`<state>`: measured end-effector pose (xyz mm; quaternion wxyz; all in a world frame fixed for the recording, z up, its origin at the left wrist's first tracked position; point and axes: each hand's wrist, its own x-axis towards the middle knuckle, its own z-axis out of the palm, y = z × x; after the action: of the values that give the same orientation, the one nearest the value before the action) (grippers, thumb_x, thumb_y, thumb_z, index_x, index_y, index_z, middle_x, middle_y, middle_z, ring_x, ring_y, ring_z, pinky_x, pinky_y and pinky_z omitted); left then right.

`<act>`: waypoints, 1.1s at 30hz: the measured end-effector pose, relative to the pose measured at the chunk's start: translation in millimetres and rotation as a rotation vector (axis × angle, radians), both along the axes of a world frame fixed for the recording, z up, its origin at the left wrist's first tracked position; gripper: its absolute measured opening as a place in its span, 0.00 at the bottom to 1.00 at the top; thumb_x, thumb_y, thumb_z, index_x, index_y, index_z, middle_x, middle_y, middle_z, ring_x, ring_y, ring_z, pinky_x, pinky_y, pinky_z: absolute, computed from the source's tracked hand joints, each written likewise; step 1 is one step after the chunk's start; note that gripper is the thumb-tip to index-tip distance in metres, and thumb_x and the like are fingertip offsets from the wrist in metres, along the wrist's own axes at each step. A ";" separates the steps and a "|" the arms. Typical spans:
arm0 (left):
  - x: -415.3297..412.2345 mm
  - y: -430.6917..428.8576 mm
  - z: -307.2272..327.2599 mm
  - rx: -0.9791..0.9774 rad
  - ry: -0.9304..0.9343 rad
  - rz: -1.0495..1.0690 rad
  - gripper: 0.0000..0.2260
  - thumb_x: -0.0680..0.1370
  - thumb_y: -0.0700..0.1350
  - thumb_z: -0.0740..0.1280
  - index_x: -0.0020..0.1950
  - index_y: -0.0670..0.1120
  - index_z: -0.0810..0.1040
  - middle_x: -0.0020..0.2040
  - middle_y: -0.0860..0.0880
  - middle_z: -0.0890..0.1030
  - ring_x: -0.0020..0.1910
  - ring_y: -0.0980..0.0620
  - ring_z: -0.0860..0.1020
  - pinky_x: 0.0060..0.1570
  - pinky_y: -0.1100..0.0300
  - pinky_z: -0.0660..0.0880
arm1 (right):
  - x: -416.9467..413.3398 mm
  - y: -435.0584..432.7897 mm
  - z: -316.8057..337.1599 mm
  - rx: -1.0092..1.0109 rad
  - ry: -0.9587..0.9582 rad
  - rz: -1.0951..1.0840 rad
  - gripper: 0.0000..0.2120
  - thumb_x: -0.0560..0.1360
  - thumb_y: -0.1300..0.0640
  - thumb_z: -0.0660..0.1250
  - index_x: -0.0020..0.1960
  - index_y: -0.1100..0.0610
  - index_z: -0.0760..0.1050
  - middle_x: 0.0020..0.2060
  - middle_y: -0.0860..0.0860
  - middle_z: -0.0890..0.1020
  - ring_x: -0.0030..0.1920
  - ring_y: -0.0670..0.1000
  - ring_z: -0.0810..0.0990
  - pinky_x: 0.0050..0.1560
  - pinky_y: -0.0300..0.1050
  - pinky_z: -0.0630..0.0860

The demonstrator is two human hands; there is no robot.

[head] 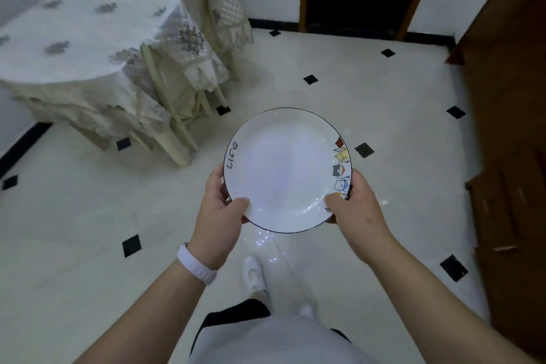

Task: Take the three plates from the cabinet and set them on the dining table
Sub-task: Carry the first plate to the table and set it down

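Both hands, left (220, 210) and right (354, 210), grip the plate (285, 170) between them.

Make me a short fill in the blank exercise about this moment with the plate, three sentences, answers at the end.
1. The plate is held by ____ hands, the left hand and the right hand.
2. The word written on the plate's rim reads ____.
3. A white band is worn on the ____ wrist.
4. The dining table is covered with a ____.

Missing words: two; Life; left; tablecloth
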<state>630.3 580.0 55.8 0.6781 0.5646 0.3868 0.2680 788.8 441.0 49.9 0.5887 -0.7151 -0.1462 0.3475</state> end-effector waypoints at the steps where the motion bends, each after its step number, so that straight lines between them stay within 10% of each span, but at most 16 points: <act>1: -0.7 10.2 -1.0 0.003 0.000 0.015 0.30 0.69 0.33 0.61 0.67 0.56 0.70 0.55 0.51 0.81 0.48 0.52 0.82 0.39 0.54 0.80 | 1.3 12.4 0.3 0.004 0.005 0.017 0.18 0.74 0.70 0.60 0.54 0.49 0.74 0.51 0.54 0.82 0.43 0.51 0.81 0.35 0.37 0.79; 15: 26.9 221.7 -15.5 -0.054 -0.034 0.113 0.29 0.74 0.27 0.58 0.67 0.55 0.70 0.53 0.57 0.83 0.48 0.54 0.81 0.47 0.41 0.78 | 37.6 238.3 2.0 -0.053 -0.027 0.074 0.21 0.73 0.70 0.60 0.54 0.46 0.75 0.50 0.50 0.84 0.46 0.51 0.83 0.45 0.51 0.84; 33: 80.8 408.1 -7.4 -0.064 -0.107 0.100 0.29 0.71 0.30 0.61 0.64 0.59 0.70 0.58 0.56 0.81 0.54 0.52 0.81 0.41 0.52 0.80 | 91.6 422.0 6.0 -0.009 -0.001 0.074 0.21 0.74 0.71 0.59 0.56 0.48 0.74 0.51 0.50 0.84 0.50 0.55 0.83 0.43 0.49 0.84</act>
<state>711.1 988.1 48.5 0.7015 0.5072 0.3860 0.3189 880.4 863.0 55.9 0.5723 -0.7120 -0.1713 0.3691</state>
